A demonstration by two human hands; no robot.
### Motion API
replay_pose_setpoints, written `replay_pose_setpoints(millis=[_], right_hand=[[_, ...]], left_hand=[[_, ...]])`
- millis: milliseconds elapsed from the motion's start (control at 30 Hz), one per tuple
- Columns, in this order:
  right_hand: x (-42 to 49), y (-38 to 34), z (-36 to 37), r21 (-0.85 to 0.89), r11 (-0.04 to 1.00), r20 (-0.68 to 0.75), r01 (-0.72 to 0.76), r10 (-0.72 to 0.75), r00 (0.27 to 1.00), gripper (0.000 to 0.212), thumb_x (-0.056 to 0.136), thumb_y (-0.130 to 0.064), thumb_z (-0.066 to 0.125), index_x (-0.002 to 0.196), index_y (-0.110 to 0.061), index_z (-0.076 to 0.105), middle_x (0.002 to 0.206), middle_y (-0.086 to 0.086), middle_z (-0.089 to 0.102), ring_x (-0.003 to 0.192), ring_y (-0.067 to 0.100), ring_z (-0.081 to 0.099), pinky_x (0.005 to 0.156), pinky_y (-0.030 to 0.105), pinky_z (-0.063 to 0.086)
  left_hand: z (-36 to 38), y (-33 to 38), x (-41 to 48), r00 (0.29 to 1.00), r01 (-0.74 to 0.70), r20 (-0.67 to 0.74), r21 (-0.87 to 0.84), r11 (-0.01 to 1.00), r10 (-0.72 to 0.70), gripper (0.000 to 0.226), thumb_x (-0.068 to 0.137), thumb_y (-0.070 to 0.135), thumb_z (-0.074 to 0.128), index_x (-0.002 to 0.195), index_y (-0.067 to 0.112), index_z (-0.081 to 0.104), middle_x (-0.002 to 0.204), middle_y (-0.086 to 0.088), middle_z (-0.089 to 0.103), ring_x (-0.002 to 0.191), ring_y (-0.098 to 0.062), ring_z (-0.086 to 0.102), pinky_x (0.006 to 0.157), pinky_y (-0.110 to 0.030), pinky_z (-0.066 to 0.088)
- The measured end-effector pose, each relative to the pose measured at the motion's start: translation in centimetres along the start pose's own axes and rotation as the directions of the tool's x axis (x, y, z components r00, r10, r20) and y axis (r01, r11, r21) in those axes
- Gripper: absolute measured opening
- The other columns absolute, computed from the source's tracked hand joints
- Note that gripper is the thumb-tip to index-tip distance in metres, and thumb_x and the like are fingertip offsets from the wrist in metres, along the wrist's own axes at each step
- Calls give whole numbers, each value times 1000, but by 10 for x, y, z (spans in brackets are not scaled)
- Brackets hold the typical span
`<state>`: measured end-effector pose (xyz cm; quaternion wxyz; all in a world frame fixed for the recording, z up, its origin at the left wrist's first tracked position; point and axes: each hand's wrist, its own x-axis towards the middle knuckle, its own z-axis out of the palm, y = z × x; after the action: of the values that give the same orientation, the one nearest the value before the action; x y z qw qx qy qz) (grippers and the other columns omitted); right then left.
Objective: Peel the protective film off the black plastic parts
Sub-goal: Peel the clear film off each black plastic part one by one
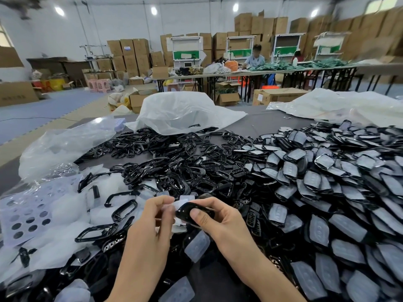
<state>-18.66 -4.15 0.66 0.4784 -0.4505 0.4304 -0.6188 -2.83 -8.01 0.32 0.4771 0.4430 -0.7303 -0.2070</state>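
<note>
Near the worktop's point(272, 118) front edge, the right hand point(214, 216) grips a glossy black oval plastic part point(187, 212), thumb on top. The left hand point(152, 219) pinches its translucent white protective film point(182, 203), partly lifted.

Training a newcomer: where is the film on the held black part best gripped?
Pinch the lifted edge of the film, coming from the left, as the left hand does: it stands clear of the black part, whose other end the right hand covers.

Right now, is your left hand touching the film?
Touching. The head view shows the left hand pinching the film at the black part held by the right hand.
</note>
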Motion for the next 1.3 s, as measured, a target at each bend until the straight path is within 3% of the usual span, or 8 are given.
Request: replay_pose_setpoints(millis=[200,333,467,633,733,900,1100,1300], right_hand=[[1,-1,-2,-52,999,2,-14,14,1000,13,91,-18,73,98,-27,77,103,7,77,102,25,72,95,31,56],[2,-4,-10,-35,999,-18,-26,26,1000,13,90,-17,73,98,-27,77,103,6,77,101,23,73,93,30,56],[1,-3,-8,-33,999,11,8,-8,1000,11,88,-20,75,98,-26,77,102,6,77,96,17,73,89,25,55],[1,-5,-7,49,996,27,71,-72,997,19,84,-27,74,102,-21,77,104,5,76,98,15,71,86,21,53],[2,-1,-6,88,994,65,58,-64,996,21,84,-28,74,103,-20,76,109,6,76,104,18,70,92,28,54],[4,3,-5,151,988,65,20,-30,997,26,83,-29,77,105,-17,76,114,14,73,112,31,69,96,38,55],[8,6,-10,123,992,-144,-8,26,989,15,95,-12,64,107,-13,72,90,11,77,73,16,72,65,21,57],[6,10,-6,7,999,-117,-54,55,992,26,100,-8,58,112,-27,70,103,14,75,94,27,74,82,31,61]], left_hand=[[-4,1,4,989,58,-134,-17,998,-60,18,92,47,46,101,58,57,85,28,67,73,2,64,61,-7,44],[-22,-12,15,936,153,-277,-232,961,-216,25,98,30,57,91,53,63,81,14,71,70,-2,67,65,-15,52],[-18,-9,10,946,248,-98,-392,886,-308,11,95,25,62,95,36,65,82,1,73,74,-15,71,74,-31,55],[-3,6,4,932,354,157,-584,730,-326,24,98,5,54,112,24,60,83,-13,74,80,-25,75,70,-23,59],[3,12,-1,928,372,239,-563,738,-285,35,97,1,49,112,28,67,80,-11,73,80,-22,74,73,-26,60],[4,11,-4,952,287,222,-392,874,-212,14,94,27,59,95,36,69,80,5,72,76,-11,66,71,-17,53],[0,13,-1,954,299,169,-470,830,-248,14,90,19,66,86,30,73,73,3,70,63,-7,62,63,-11,50],[3,17,-3,929,366,255,-507,780,-270,14,87,12,70,88,25,76,83,-13,73,78,-16,73,79,-26,60]])
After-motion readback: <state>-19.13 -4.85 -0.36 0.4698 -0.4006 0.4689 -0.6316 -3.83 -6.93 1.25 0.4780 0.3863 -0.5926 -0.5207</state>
